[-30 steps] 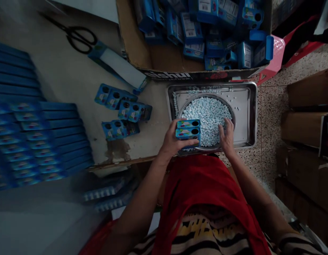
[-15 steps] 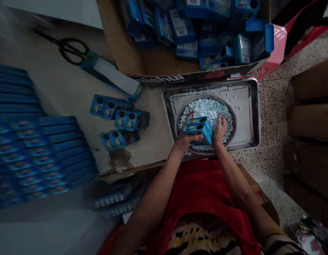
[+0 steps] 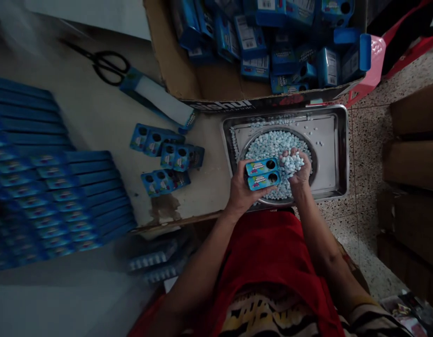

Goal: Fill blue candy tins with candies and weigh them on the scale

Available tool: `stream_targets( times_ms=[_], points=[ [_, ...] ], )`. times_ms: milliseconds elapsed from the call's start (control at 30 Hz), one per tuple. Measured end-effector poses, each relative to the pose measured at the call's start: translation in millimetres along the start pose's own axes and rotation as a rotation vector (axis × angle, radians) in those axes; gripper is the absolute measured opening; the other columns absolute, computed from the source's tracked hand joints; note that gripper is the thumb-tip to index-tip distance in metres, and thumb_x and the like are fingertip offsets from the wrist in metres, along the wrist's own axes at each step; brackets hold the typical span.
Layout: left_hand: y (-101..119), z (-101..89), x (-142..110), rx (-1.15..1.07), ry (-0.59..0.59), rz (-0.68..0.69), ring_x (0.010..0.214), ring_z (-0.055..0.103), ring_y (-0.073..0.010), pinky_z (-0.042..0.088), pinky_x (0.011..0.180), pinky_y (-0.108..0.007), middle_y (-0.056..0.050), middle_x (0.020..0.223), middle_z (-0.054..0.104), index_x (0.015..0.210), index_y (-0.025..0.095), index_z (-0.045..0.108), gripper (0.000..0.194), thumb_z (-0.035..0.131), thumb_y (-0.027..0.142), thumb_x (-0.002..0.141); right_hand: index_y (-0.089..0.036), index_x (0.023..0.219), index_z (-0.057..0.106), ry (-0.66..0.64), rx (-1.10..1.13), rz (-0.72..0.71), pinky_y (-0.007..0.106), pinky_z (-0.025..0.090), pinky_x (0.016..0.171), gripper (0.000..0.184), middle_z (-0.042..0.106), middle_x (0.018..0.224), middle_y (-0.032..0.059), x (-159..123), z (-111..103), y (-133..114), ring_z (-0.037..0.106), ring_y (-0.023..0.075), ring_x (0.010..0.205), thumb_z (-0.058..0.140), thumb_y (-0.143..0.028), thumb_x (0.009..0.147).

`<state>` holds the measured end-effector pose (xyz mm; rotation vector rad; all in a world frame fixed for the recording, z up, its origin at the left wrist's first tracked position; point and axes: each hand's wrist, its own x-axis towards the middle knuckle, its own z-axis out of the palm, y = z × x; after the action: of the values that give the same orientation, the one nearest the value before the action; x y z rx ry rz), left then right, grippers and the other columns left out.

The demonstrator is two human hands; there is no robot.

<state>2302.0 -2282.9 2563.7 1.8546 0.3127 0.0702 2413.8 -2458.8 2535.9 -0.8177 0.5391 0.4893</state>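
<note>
Two small blue candy boxes [image 3: 261, 173] sit side by side in my left hand [image 3: 240, 189], their tops with dark round holes facing up. My right hand [image 3: 301, 171] is cupped, palm up, around a heap of pale blue candies [image 3: 291, 164], just to the right of the boxes. Beneath both hands is a round metal bowl [image 3: 315, 157] filled with the same candies [image 3: 272, 140]. It stands in a rectangular steel tray [image 3: 330, 187], where loose candies lie along the far and left edges.
Several blue boxes [image 3: 174, 157] stand on the table to the left, near scissors [image 3: 111, 65] and a long blue-and-white carton [image 3: 160, 98]. Stacked blue boxes [image 3: 79, 201] fill the far left. An open cardboard box [image 3: 209, 84] of blue cartons adjoins the tray; brown cartons [image 3: 413, 159] stand right.
My right hand has turned palm up and come out of the candies with a handful. The boxes in my left hand have tilted so their holed tops show fully.
</note>
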Motion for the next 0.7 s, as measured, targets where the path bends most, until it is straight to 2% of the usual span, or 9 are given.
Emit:
stream_targets(
  times_ms=[100,167,267,367,467,567,700],
  points=[
    [-2,3.5,0,0.219,0.116,0.092,0.101,0.077,-0.0275,0.064,0.088,-0.039,-0.006,0.115,0.076,0.131,0.025,0.059,0.080,0.105,0.051,0.070,-0.027,0.070,0.052,-0.092,0.029,-0.125,0.034,0.059,0.066,0.038,0.062,0.074,0.0021,-23,20,-11,0.070,0.0232,0.084,0.078,-0.054,0.076],
    [-4,5.8,3,0.332,0.140,0.165,0.108,0.076,-0.0309,0.062,0.096,-0.042,-0.009,0.118,0.075,0.131,0.024,0.061,0.079,0.104,0.054,0.071,-0.026,0.072,0.056,-0.100,-0.004,-0.138,0.032,0.054,0.063,0.031,0.065,0.080,0.0042,-37,33,-18,0.069,0.0232,0.086,0.075,-0.051,0.074],
    [-4,7.7,7,0.402,0.124,0.220,0.111,0.074,-0.0325,0.060,0.099,-0.043,-0.011,0.118,0.074,0.131,0.024,0.060,0.077,0.100,0.059,0.075,-0.026,0.071,0.056,-0.114,-0.067,-0.151,0.036,0.058,0.071,0.031,0.067,0.084,0.0058,-48,48,-24,0.068,0.0252,0.090,0.072,-0.052,0.072],
    [-2,9.1,10,0.434,0.108,0.253,0.109,0.073,-0.0325,0.059,0.099,-0.043,-0.011,0.117,0.073,0.130,0.023,0.061,0.073,0.097,0.061,0.079,-0.027,0.067,0.049,-0.113,-0.075,-0.212,0.042,0.059,0.082,0.034,0.058,0.074,0.0040,-51,56,-25,0.062,0.0248,0.085,0.070,-0.054,0.073],
    [-1,11.0,11,0.458,0.097,0.271,0.110,0.073,-0.0339,0.058,0.099,-0.045,-0.012,0.118,0.073,0.131,0.023,0.061,0.074,0.096,0.061,0.079,-0.027,0.068,0.048,-0.071,-0.109,-0.234,0.041,0.056,0.076,0.035,0.060,0.079,0.0042,-48,59,-24,0.055,0.0210,0.075,0.070,-0.054,0.073],
    [0,12.3,12,0.469,0.076,0.257,0.112,0.072,-0.0351,0.058,0.100,-0.046,-0.012,0.119,0.074,0.132,0.023,0.060,0.074,0.096,0.062,0.080,-0.026,0.070,0.051,-0.070,-0.121,-0.242,0.038,0.053,0.070,0.037,0.062,0.088,0.0056,-44,62,-26,0.053,0.0194,0.073,0.071,-0.057,0.074],
    [0,11.9,12,0.440,0.027,0.308,0.111,0.073,-0.0341,0.059,0.098,-0.046,-0.012,0.119,0.074,0.135,0.023,0.061,0.071,0.093,0.060,0.084,-0.027,0.070,0.052,-0.126,-0.112,-0.303,0.040,0.055,0.075,0.041,0.054,0.079,0.0037,-36,67,-31,0.053,0.0203,0.074,0.068,-0.063,0.081]
  ],
)
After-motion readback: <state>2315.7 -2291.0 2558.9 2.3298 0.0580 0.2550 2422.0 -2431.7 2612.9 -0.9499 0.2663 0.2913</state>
